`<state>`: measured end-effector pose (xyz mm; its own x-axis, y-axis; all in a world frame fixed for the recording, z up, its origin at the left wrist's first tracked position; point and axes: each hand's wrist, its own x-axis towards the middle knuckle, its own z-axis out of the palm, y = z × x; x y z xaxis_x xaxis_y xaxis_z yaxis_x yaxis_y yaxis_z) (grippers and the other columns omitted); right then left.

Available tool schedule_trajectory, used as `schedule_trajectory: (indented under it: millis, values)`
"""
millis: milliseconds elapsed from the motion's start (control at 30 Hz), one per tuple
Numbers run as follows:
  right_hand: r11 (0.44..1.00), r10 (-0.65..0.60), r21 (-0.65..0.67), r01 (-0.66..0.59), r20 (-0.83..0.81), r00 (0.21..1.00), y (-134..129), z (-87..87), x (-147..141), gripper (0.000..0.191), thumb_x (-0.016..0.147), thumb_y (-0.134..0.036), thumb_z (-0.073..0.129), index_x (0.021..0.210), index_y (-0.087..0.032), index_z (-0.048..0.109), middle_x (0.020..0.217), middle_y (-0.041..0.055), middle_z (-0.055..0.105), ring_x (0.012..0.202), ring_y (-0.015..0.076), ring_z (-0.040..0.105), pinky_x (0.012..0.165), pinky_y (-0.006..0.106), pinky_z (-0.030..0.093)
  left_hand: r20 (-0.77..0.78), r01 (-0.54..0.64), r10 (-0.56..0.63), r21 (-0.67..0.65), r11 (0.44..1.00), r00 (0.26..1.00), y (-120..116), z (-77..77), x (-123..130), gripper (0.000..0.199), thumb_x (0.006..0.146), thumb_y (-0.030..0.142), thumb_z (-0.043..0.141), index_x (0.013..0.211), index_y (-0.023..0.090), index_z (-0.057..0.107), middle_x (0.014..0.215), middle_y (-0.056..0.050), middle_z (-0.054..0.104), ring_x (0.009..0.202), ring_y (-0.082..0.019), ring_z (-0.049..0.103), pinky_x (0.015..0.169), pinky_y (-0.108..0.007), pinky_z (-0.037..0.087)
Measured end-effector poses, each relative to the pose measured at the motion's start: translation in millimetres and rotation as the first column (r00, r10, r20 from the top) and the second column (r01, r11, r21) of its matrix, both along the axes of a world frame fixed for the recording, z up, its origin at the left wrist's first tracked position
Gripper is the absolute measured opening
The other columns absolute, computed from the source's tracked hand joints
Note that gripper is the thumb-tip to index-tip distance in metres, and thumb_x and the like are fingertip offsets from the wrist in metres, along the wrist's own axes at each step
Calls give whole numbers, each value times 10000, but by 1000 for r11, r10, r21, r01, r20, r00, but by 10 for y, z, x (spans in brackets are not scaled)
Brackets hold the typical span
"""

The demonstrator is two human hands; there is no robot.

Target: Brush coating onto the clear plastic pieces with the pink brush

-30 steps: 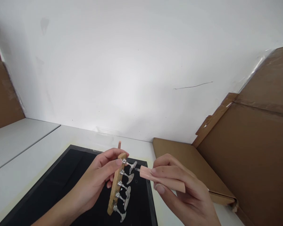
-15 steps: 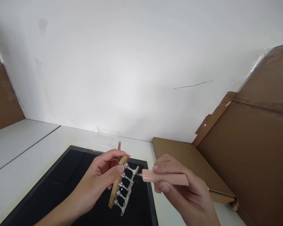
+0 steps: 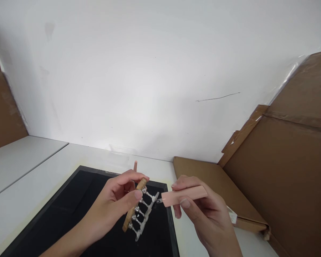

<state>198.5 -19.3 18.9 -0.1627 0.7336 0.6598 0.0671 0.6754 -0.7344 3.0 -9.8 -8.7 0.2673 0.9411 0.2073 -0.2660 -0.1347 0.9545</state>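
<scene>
Five silver stands (image 3: 138,209) on one bar (image 3: 127,220), a brush (image 3: 158,201) at the topmost tip

The left hand (image 3: 113,205) has the upper part of the wooden bar pinched between thumb and fingers, with the thumb across the near face. The bar is held in the air, tilted, its upper end leaning to the right. The stands project from its right side in a row, and pale tips (image 3: 146,216) sit on their ends, so close together that their edges are hard to separate.

The right hand (image 3: 215,223) is closed around a pink handle (image 3: 173,198), thumb below and fingers above and behind. The handle lies nearly level, with the brush at its left end, pointing at the uppermost tip. The brush is at or just beside that tip; contact is too small to tell. The two hands are apart from each other.

A slim pink rod (image 3: 135,165) rises behind the left index finger. Its lower end is hidden, so I cannot tell whether that hand grips it too.

Beneath the hands a black panel (image 3: 69,192) lies on the white table (image 3: 56,153). A flat cardboard box (image 3: 200,175) rests on the table behind the right hand. Cardboard sheets (image 3: 296,171) stand at both sides, and a white wall (image 3: 136,71) rises at the back, with a thin dark line (image 3: 218,97) on its right half.
</scene>
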Motion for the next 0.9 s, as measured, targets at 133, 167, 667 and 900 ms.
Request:
schedule_trajectory:
  millis: [133,167,667,900]
  values:
    - [999,-39,22,39,3,999,-10,4,-15,180,871,-368,646,789,-225,718,760,25,664,446,82,554,419,209,492,27,24,-22,-74,997,999,16,-3,5,319,749,459,735,979,238,741,783,1,562,587,-89,415,477,-177,312]
    - [999,-44,32,44,-6,999,-14,5,-18,190,873,-362,645,764,-223,716,777,26,670,445,79,552,421,211,496,43,35,-30,-112,993,999,22,0,6,340,746,465,735,990,228,734,740,7,554,570,-86,409,476,-176,314]
    - [965,-204,186,184,93,975,-69,20,-15,197,884,-408,615,895,-237,712,735,51,683,492,137,549,455,276,467,182,151,-95,-325,934,979,37,70,34,371,698,471,768,914,176,709,566,58,440,486,-60,327,453,-174,253]
    - [968,-195,182,172,112,974,-64,56,-33,166,877,-394,631,881,-243,699,556,-8,577,493,142,530,484,271,457,165,147,-96,-334,931,982,14,65,35,381,700,474,769,934,177,718,538,65,426,485,-61,323,458,-172,254]
